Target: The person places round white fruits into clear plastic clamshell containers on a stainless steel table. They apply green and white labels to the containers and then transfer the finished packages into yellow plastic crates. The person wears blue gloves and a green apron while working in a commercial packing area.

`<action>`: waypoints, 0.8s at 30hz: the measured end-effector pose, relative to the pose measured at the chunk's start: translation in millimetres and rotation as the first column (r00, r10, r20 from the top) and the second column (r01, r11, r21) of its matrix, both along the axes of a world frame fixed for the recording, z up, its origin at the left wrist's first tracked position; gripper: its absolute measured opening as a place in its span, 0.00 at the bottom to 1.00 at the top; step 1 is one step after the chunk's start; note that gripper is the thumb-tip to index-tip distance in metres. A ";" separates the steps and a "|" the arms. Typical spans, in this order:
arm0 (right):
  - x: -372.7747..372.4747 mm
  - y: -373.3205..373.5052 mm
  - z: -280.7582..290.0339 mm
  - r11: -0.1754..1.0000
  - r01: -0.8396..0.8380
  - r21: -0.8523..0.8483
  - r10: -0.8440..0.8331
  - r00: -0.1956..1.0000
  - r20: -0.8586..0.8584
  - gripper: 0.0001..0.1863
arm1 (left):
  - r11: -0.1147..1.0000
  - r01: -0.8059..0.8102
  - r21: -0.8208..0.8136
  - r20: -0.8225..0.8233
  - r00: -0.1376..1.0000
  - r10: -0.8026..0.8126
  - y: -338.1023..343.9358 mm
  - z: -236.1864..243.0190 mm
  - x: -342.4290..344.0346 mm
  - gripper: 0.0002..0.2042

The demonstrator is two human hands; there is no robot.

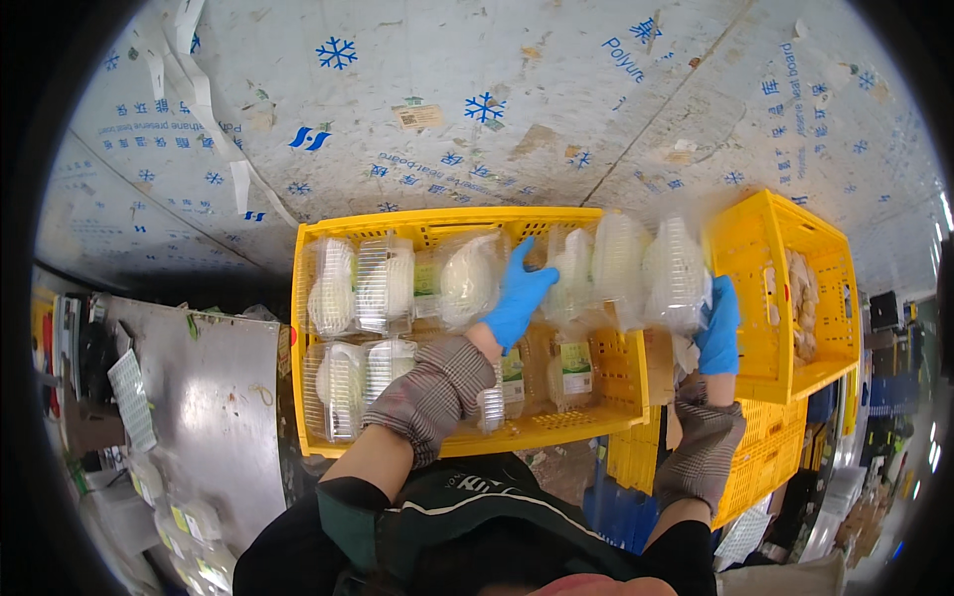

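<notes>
My left hand, in a blue glove, reaches into the yellow crate with its fingers spread. It lies between a clear plastic clamshell box of pale, rounded contents and another clamshell box, its thumb at that second box's edge. My right hand, also gloved blue, is closed on the right side of a clear clamshell box above the crate's right end. A further clamshell box stands against it, slightly blurred. Several similar boxes sit in two rows in the crate; my left forearm hides part of the near row.
A second yellow crate, tilted, holds pale pieces on the right, above more yellow crates. At left is a metal table, with several clamshell boxes near its front. A printed panel wall rises behind.
</notes>
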State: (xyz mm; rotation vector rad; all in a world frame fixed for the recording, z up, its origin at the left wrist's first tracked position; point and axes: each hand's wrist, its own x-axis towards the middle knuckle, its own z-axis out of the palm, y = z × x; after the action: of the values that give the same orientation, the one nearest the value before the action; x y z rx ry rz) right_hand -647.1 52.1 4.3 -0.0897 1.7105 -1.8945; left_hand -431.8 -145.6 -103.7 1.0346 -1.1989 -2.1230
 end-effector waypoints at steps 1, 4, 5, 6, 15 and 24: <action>-4.6 -1.3 -14.3 0.996 -0.057 -0.069 0.060 0.997 0.051 0.20 | 0.999 -0.042 -0.031 0.000 0.999 0.042 -1.9 -1.7 3.4 0.38; 7.0 -22.4 -35.0 0.966 -0.147 -0.210 0.187 0.966 0.181 0.20 | 0.956 -0.102 -0.274 0.118 0.983 0.139 -4.8 6.7 26.8 0.38; 20.3 -33.4 -33.5 0.970 -0.136 -0.204 0.179 0.961 0.212 0.21 | 0.910 -0.099 -0.404 0.184 0.965 0.186 -10.3 8.6 36.8 0.38; 30.9 -41.4 -30.1 0.974 -0.120 -0.192 0.165 0.957 0.239 0.22 | 0.850 -0.077 -0.521 0.240 0.943 0.232 -16.9 10.1 46.0 0.38; 41.8 -82.9 -118.9 0.978 -0.209 0.020 0.192 0.853 -0.486 0.18 | 0.608 0.209 -0.766 0.542 0.720 0.433 -26.4 50.5 77.2 0.32; 47.1 -69.6 -86.6 0.630 0.164 0.759 0.657 0.409 -0.633 0.17 | 0.193 0.593 -0.781 0.622 0.763 0.174 18.6 60.4 87.3 0.23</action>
State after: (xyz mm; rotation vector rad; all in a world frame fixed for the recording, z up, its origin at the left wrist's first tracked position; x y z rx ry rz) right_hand -600.0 -17.5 -82.4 -1.1961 2.8028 -0.6387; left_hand -344.6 -127.0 -43.3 0.8415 -2.6428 -0.5643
